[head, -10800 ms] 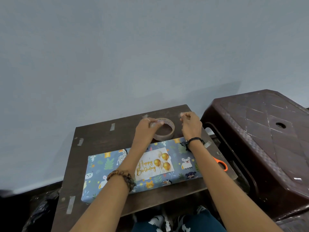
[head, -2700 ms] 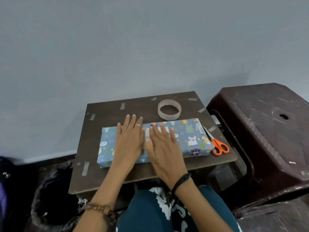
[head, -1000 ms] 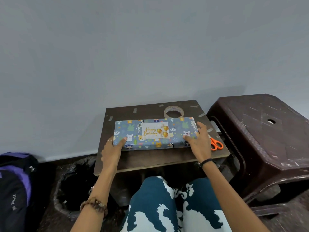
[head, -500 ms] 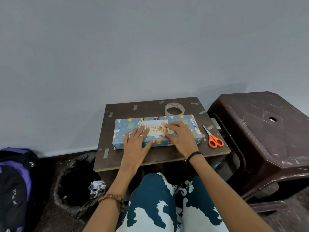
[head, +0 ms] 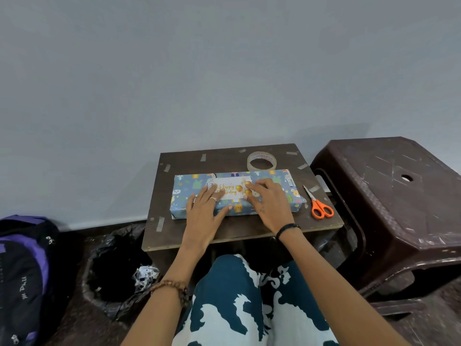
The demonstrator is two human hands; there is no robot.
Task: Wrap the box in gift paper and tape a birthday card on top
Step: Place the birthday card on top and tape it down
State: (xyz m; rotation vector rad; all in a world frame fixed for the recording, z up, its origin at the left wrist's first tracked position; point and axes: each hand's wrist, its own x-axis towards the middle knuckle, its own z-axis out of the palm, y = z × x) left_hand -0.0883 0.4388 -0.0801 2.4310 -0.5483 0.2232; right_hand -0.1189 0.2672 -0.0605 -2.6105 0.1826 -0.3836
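The wrapped box (head: 289,196) lies flat across the middle of the small dark table (head: 199,233), blue animal-print paper all round it, long side facing the person. On top of the box sits the birthday card (head: 230,187), white with gold lettering and gold balloons. Both hands are down on it. The left hand (head: 204,213) lies flat over the box's near-left part, fingers straight and slightly spread, fingertips touching the card's left edge, thumb stretched out along the box's front edge. The right hand (head: 270,204) rests on the box just right of the card, fingers bent a little and close together, tips pressing on the card's right end by the balloons. Behind the box, at the table's far edge, stands the roll of clear tape (head: 262,161), touching or almost touching the box's back side. To the right of the box lie the orange-handled scissors (head: 320,208), blades closed. Left of the table sits a black-lined bin (head: 112,278), and beyond it a purple backpack (head: 22,270). Right of the table stands a brown plastic stool (head: 399,208).
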